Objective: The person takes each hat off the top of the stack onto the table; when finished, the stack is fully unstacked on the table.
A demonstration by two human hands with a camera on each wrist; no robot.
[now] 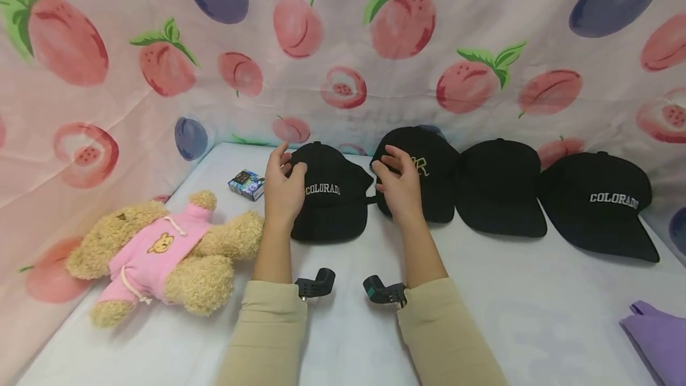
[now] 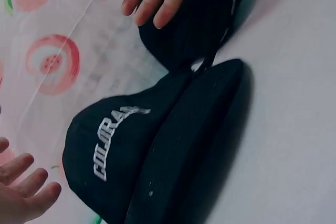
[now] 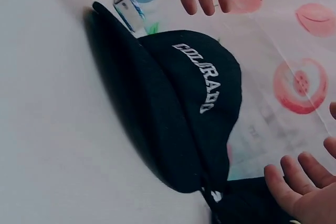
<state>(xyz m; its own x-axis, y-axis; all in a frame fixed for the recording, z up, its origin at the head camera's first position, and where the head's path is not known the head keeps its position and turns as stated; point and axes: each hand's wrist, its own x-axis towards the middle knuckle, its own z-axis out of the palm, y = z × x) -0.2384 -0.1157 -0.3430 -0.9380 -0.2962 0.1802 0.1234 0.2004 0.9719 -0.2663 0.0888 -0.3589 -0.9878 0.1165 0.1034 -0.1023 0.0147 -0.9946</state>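
A black baseball cap (image 1: 327, 219) with white COLORADO lettering sits between my two hands, its brim toward me. My left hand (image 1: 284, 192) is raised at the cap's left side, fingers relaxed and holding nothing. On the other side, my right hand (image 1: 399, 189) hovers with loosely bent fingers, overlapping a second black cap (image 1: 429, 186) with gold embroidery in the head view. Both wrist views show gaps between the fingers and the COLORADO cap (image 2: 115, 156), whose strap end (image 3: 210, 196) lies against the neighbouring cap.
To the right stand a plain black cap (image 1: 498, 195) and another COLORADO cap (image 1: 595, 213). A teddy bear (image 1: 161, 255) in a pink hoodie lies at left, near a small blue patterned box (image 1: 246, 184). Purple cloth (image 1: 659, 338) lies at front right. A fruit-print curtain (image 1: 343, 34) closes off the back.
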